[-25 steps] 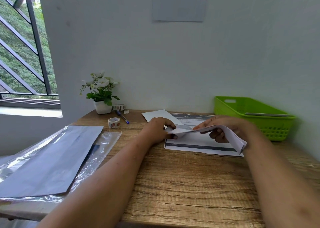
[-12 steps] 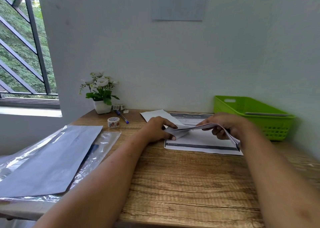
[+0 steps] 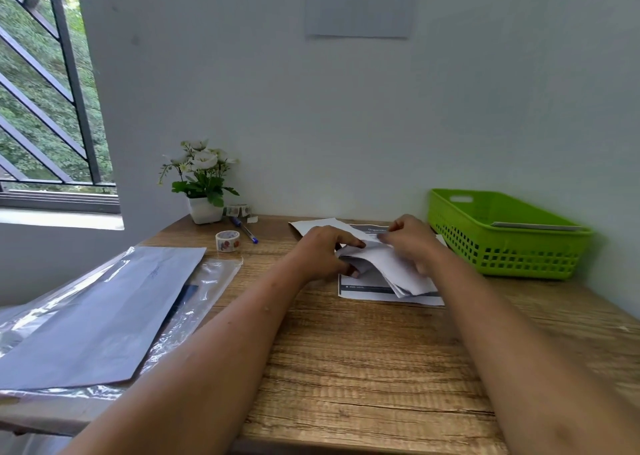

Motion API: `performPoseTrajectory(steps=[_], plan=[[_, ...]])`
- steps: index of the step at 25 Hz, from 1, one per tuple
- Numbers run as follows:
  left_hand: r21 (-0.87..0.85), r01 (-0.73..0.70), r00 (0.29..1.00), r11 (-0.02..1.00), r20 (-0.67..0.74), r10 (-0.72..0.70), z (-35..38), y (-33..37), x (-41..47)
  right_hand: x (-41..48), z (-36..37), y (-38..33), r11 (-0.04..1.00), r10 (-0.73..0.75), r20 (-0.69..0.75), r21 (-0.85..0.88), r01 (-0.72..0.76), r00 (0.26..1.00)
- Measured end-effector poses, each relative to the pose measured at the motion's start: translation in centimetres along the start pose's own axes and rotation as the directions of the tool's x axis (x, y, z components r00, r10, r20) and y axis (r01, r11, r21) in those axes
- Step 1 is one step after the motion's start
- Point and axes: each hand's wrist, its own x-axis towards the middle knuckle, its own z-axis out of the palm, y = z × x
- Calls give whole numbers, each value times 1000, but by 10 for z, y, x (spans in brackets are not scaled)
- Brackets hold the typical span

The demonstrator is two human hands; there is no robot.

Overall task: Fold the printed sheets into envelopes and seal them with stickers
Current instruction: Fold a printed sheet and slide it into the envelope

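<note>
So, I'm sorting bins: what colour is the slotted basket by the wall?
The basket is bright green; head view.

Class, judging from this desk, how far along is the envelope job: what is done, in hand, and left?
Done: perhaps one piece, a flat paper in the green basket; unclear. In hand: left hand and right hand pinch a partly folded sheet. Left: the printed sheet beneath lies flat, the sticker roll stands untouched.

bare left hand (image 3: 322, 250), bare right hand (image 3: 412, 243), bare forearms (image 3: 214, 343) — a few small specks, short nails
</note>
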Motion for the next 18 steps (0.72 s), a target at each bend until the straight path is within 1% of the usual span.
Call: performPoseTrajectory(steps=[1,2,3,5,7,8,9,11,15,16,18], plan=[[2,9,1000,1000,-16,-9,-1,-2,0,-4,-9,-5,994,25,118,107,-38,993],[6,16,1000,1000,-27,-16,-2,-4,1,-10,-22,-10,977,40,253,192,-90,967],[10,26,999,1000,-31,-25,-2,-6,1,-16,-35,-13,967,46,373,215,-135,927],[13,41,999,999,-29,-41,-3,-8,2,-24,-60,-11,960,91,558,171,-222,825],[5,53,998,999,-24,-53,-2,-8,2,-30,-73,-8,945,121,682,142,-294,721],[6,56,998,998,-27,-55,-2,-7,2,-31,-75,-8,943,109,719,144,-300,686],[9,57,998,998,-32,-57,-2,-8,3,-33,-76,-9,948,81,741,149,-281,666],[10,58,997,998,-45,-57,-2,-9,3,-35,-74,-11,961,21,744,169,-219,667],[-4,46,998,999,-41,-46,-3,-6,2,-29,-62,-10,948,-50,665,266,-173,745],[-5,37,999,999,-39,-37,-3,-5,2,-27,-57,-10,954,-62,630,265,-139,774],[-7,23,999,1000,-45,-24,-4,-1,1,-22,-44,-8,986,-65,540,163,-29,839]])
